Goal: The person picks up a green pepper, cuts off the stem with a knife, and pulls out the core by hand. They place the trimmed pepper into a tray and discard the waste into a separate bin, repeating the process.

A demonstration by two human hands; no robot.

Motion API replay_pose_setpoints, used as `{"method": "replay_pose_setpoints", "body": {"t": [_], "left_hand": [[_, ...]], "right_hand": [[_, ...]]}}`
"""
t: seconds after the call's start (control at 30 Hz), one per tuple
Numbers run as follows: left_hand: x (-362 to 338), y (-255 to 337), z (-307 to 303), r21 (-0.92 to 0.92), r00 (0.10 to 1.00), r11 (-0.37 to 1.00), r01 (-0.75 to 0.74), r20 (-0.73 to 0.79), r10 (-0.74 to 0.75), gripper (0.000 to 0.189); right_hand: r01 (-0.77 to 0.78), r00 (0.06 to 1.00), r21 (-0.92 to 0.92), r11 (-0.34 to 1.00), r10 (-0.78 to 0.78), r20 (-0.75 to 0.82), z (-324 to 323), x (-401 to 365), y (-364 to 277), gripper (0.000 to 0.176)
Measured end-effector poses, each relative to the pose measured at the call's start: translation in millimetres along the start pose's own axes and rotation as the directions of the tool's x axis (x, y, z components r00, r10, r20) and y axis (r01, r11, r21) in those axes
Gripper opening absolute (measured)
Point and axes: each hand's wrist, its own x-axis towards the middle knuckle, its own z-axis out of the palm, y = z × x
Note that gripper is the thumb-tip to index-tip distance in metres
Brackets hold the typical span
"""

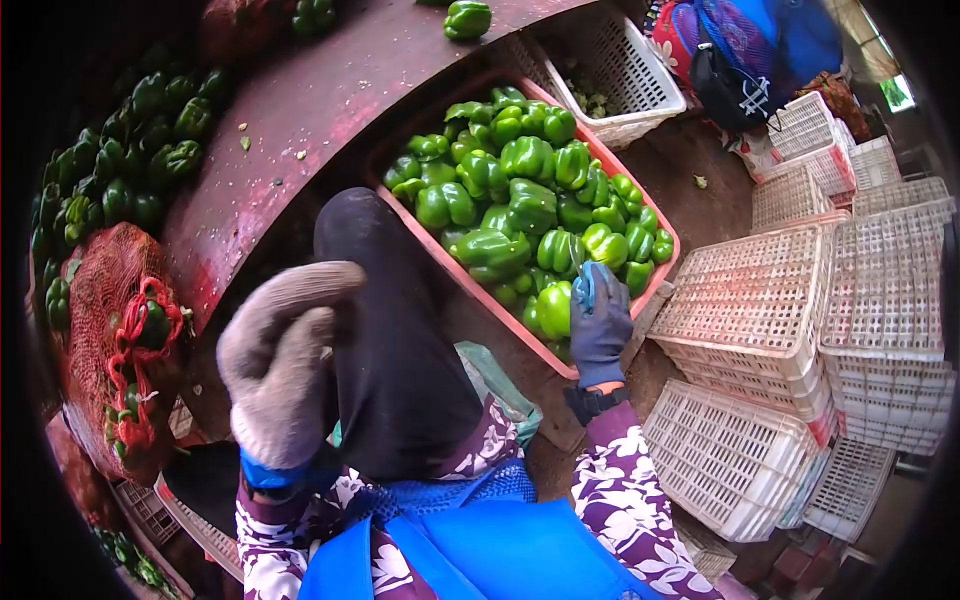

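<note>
My left hand [285, 350], in a beige knit glove, is raised beside my dark-clad knee. Its fingers curve over the thumb with a gap between, and nothing shows in them. Over the near right side of a red crate [520, 352] is my right hand [600, 315], in a dark blue-grey glove with bluish fingertips. Those fingers bend down together among the green bell peppers [530, 205]; whatever they grip is hidden. A lighter green pepper [553, 309] lies just left of that hand. Peppers fill the crate in a heap.
A reddish table [270, 120] curves along the left, bearing loose peppers [140, 150] and a red mesh sack [110, 330]. One pepper [467, 19] sits at its far edge. Behind the crate stands a white basket [625, 80]. Stacked white crates [750, 300] line the right.
</note>
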Motion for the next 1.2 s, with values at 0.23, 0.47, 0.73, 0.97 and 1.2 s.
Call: {"method": "replay_pose_setpoints", "body": {"t": [0.23,0.47,0.73,0.97,1.2], "left_hand": [[-2,-38,-82,-0.149,0.911,0.963,-0.226,-0.383,0.155,0.027],[-28,-104,-144,-0.172,0.838,0.963,0.208,-0.477,-0.266,0.017],[39,-140,-172,0.335,0.870,0.907,0.254,-0.490,-0.062,0.019],[244,-152,-244,0.854,0.796,0.443,0.271,-0.458,0.396,0.057],[294,-149,-253,0.623,0.691,0.530,0.575,-0.717,0.094,0.062]], "right_hand": [[0.103,0.994,0.078,0.992,-0.100,-0.038,14,28,-20,0.033],[0.098,0.990,0.169,0.981,-0.114,0.084,28,27,-27,0.025],[0.159,0.987,0.153,0.975,-0.161,0.002,44,18,-14,0.027],[0.195,0.980,0.134,0.972,-0.189,-0.055,40,17,-20,0.025],[0.165,0.984,0.226,0.960,-0.176,0.031,36,18,-9,0.030]]}}
